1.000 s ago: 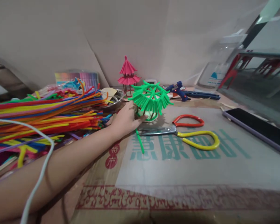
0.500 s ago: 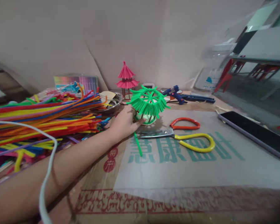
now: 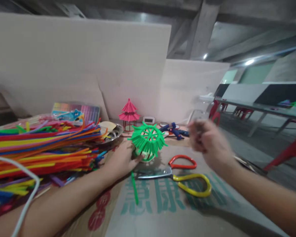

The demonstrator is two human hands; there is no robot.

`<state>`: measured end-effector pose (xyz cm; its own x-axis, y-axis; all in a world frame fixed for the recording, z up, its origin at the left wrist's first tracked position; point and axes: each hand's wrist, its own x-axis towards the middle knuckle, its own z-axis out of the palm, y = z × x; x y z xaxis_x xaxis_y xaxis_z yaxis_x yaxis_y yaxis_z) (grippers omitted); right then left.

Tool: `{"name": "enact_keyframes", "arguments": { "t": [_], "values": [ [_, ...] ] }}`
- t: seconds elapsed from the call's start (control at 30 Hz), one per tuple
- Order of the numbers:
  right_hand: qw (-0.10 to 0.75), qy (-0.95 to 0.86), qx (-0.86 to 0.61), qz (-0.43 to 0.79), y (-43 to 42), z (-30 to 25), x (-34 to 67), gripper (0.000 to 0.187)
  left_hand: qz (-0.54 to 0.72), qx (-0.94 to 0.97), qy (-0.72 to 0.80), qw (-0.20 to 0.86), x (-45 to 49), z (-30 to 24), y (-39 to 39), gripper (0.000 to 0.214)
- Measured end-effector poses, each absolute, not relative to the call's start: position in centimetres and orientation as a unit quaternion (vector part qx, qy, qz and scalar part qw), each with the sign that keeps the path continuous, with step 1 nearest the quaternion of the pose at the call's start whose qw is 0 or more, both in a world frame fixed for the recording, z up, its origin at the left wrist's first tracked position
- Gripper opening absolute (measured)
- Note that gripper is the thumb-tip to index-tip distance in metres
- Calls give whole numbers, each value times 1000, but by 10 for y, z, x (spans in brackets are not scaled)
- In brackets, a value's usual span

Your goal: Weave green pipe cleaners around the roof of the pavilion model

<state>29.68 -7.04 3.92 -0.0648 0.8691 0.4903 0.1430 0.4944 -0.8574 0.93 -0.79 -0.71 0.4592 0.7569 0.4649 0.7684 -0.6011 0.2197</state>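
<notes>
Right now, the left hand (image 3: 122, 159) is gripping a green pipe-cleaner pavilion (image 3: 148, 144) low on its left side, the thumb lying along the base while the other fingers are mostly hiding behind it. The pavilion is standing near the middle of the desk (image 3: 185, 141), straight ahead of the person, its upright axis rising from the base to a fringed roof with open spokes. The right hand (image 3: 209, 141) is hanging in the air well to the right of the pavilion, its fingers curling inward; it is blurring too much to tell whether it is pinching anything. So the left hand is the nearer one, actually touching, and the right is facing the pavilion across a gap. Below that gap, scissors (image 3: 171, 171) are lying crosswise, blades pointing left toward the left hand and red and yellow handles reaching to the right. A loose green pipe cleaner (image 3: 135, 189) is running from below the left hand toward the person. Behind the pavilion, a pink pavilion (image 3: 129, 116) and a blue glue gun (image 3: 172, 127) are resting.
</notes>
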Motion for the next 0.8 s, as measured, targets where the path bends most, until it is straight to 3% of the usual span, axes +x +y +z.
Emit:
{"name": "enact_keyframes", "arguments": {
  "t": [0.1,0.3,0.53,0.8],
  "values": [
    [574,-616,-399,363,-67,23,294,45,-242,-857,-455,-6,7,-10,-5,30],
    [502,-606,-470,399,-68,-6,286,60,-242,-847,-473,-7,5,-11,-4,36],
    [495,-616,-461,404,-63,-7,288,44,-246,-867,-435,-6,8,-4,-6,40],
    [460,-599,-504,420,-70,-1,284,52,-249,-868,-429,-13,6,-4,-7,41]
  ]
}}
